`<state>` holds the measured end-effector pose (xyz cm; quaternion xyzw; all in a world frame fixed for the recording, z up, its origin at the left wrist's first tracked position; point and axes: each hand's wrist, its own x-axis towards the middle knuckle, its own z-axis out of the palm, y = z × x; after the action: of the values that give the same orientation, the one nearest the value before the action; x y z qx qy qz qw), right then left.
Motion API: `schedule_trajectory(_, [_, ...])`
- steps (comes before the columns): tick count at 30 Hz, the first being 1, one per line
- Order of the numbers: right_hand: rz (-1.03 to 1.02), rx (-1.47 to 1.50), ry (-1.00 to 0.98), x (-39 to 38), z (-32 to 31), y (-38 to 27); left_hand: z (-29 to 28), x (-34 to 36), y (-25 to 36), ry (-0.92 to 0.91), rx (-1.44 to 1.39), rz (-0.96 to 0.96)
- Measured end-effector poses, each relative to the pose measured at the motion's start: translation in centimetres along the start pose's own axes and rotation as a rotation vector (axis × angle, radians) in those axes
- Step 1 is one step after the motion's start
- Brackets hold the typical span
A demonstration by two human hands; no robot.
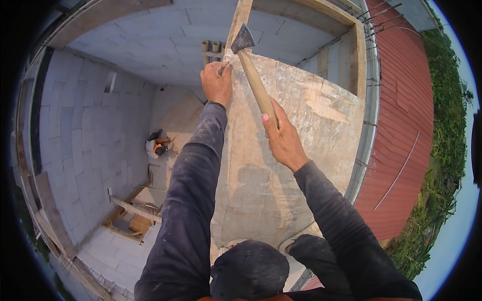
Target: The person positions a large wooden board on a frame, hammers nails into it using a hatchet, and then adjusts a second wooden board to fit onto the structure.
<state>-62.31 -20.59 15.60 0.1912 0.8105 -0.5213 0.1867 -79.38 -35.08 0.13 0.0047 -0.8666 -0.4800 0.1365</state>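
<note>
My right hand (282, 138) grips the wooden handle of a hatchet (251, 70), whose dark metal head (243, 39) rests at the far corner of a large stained plywood panel (301, 150). My left hand (217, 83) pinches a small nail (224, 64) at the panel's far left edge, just beside the hatchet head. A wooden beam (240, 17) runs away from that corner. Both forearms wear dark sleeves. My knees (248, 268) press on the panel's near end.
Far below on the left, a person in orange (157, 145) crouches on the floor of a room with grey block walls (90, 130). Timber pieces (133, 213) lie down there. A red metal roof (401, 125) and green plants (444, 150) lie to the right.
</note>
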Motion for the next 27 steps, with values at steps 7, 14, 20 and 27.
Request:
schedule_trajectory(7, [-0.098, -0.130, 0.002, 1.6, 1.5, 2.1, 0.4, 0.2, -0.8, 0.027, -0.026, 0.018])
schedule_trajectory(14, [-0.076, -0.076, -0.016, 1.5, 1.0, 1.4, 0.2, 0.1, -0.9, 0.021, 0.007, -0.002])
schedule_trajectory(20, [-0.003, 0.062, 0.026, -0.3, 0.6, 1.3, -0.3, 0.3, 0.3, 0.011, -0.055, -0.080])
schedule_trajectory(27, [0.138, 0.268, 0.150, -2.3, -0.5, 5.2, -0.2, 0.9, -0.1, 0.010, -0.094, -0.301])
